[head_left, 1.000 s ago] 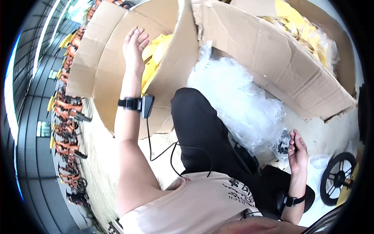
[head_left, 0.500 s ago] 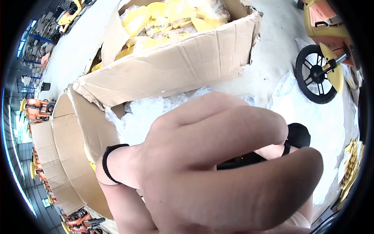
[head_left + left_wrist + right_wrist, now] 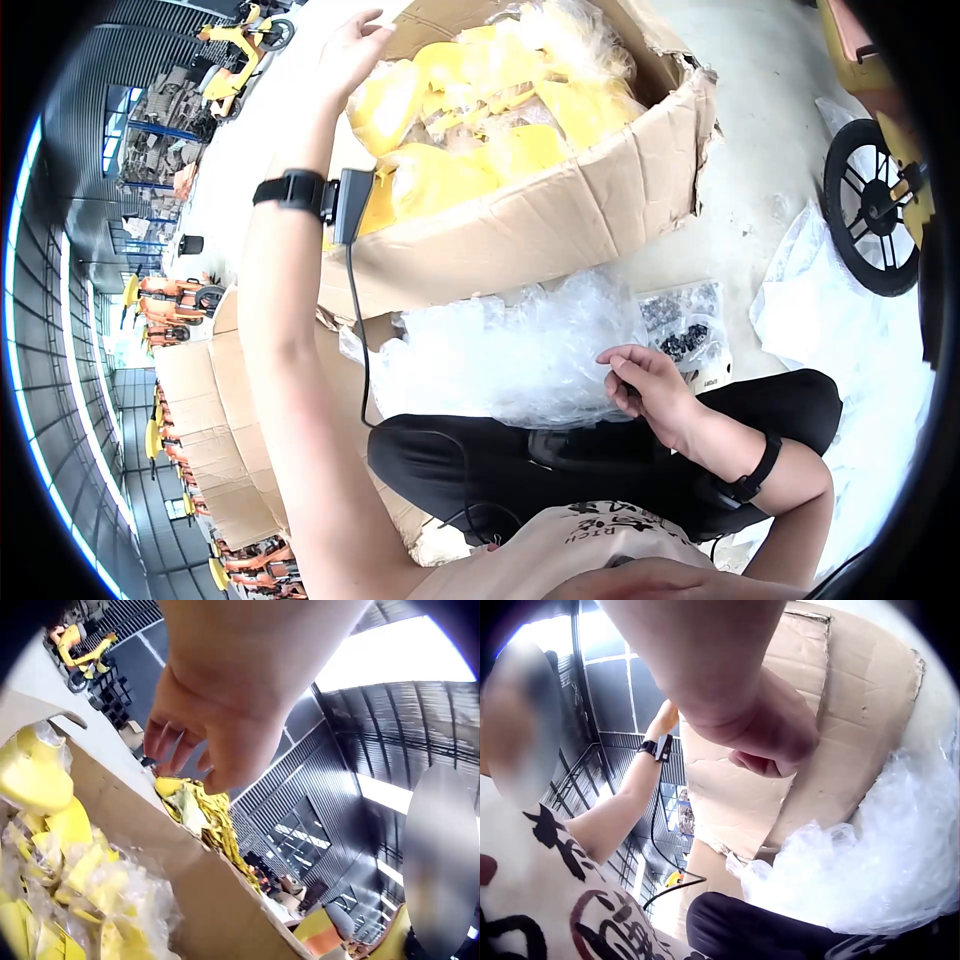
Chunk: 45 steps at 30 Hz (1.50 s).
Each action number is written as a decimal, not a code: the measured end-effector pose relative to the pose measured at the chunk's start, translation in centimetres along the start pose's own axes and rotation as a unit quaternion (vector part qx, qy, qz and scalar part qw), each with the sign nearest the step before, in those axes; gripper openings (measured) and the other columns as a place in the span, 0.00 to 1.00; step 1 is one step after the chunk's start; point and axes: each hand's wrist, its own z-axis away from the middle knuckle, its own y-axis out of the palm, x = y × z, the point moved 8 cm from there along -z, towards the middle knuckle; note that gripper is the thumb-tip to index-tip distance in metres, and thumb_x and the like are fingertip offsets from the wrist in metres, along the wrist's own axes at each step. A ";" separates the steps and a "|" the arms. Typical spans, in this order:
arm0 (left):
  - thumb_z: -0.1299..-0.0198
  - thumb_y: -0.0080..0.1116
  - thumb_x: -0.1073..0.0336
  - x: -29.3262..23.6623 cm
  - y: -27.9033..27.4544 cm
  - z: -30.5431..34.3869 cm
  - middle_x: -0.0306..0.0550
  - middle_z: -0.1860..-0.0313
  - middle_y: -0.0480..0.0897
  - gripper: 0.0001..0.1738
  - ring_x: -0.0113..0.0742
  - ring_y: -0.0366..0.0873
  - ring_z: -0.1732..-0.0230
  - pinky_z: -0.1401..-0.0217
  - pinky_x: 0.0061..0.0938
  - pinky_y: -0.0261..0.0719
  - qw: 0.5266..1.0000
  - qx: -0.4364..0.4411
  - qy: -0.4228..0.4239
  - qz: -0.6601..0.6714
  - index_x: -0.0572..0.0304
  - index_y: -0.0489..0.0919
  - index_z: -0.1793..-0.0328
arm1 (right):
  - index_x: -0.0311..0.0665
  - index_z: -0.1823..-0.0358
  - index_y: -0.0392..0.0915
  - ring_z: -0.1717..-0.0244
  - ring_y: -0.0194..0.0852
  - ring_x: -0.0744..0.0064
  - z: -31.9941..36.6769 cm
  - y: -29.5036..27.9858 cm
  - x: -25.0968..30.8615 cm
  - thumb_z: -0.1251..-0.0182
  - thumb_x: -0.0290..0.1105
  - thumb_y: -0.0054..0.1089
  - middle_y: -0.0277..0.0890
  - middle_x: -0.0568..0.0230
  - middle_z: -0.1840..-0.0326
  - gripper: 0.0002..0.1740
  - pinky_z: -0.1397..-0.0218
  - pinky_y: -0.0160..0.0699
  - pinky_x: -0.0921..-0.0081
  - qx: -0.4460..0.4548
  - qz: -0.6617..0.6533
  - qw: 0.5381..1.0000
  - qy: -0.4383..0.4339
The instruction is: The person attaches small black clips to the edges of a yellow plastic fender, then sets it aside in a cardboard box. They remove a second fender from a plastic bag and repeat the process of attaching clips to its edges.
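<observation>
My left hand [image 3: 355, 50] is raised at the left end of a cardboard box [image 3: 500, 235], its fingers loosely bent and nothing visible in them. Yellow curved plastic panels [image 3: 520, 150], many in clear film, fill that box. In the left wrist view the left hand [image 3: 217, 727] appears above the box wall. My right hand [image 3: 650, 390] hovers above my lap, beside a heap of clear plastic bags [image 3: 510, 350]. Its fingers are curled, and a small dark patch shows under the thumb; I cannot tell whether it is a held thing.
A clear bag of small black parts [image 3: 685, 340] lies right of the heap. Another cardboard box [image 3: 215, 420] stands at the left. A vehicle's black wheel [image 3: 875, 205] and white plastic sheeting [image 3: 810, 300] are at the right. Orange vehicles [image 3: 165, 300] line the far left.
My left hand was over the left box, then passed large and close before the head camera, and is now at the far box. The head view has turned toward the right.
</observation>
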 end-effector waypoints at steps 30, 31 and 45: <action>0.27 0.53 0.63 -0.1 0.4 2.7 0.53 0.53 0.84 0.18 0.38 0.87 0.58 0.55 0.24 0.88 0.957 0.060 -0.143 0.246 0.70 0.74 0.40 | 0.35 0.56 0.75 0.77 0.69 0.78 -1.8 -1.9 2.7 0.23 0.38 0.45 0.77 0.64 0.72 0.14 0.74 0.63 0.81 -0.037 -0.038 0.996 -0.069; 0.27 0.53 0.63 -3.5 -1.1 4.2 0.52 0.54 0.85 0.18 0.36 0.86 0.57 0.51 0.24 0.85 0.974 0.051 -0.055 0.215 0.71 0.75 0.41 | 0.35 0.55 0.75 0.75 0.70 0.77 -1.4 -1.7 3.0 0.24 0.35 0.44 0.77 0.63 0.70 0.13 0.73 0.64 0.80 -0.033 -0.067 0.995 -0.064; 0.47 0.63 0.78 -17.0 -2.9 34.5 0.48 0.52 0.84 0.14 0.42 0.85 0.54 0.57 0.28 0.84 0.952 -0.004 0.307 0.012 0.59 0.86 0.53 | 0.38 0.54 0.79 0.83 0.53 0.87 3.7 -2.1 8.2 0.25 0.34 0.50 0.63 0.78 0.78 0.10 0.81 0.49 0.86 -0.060 -0.054 0.967 -0.242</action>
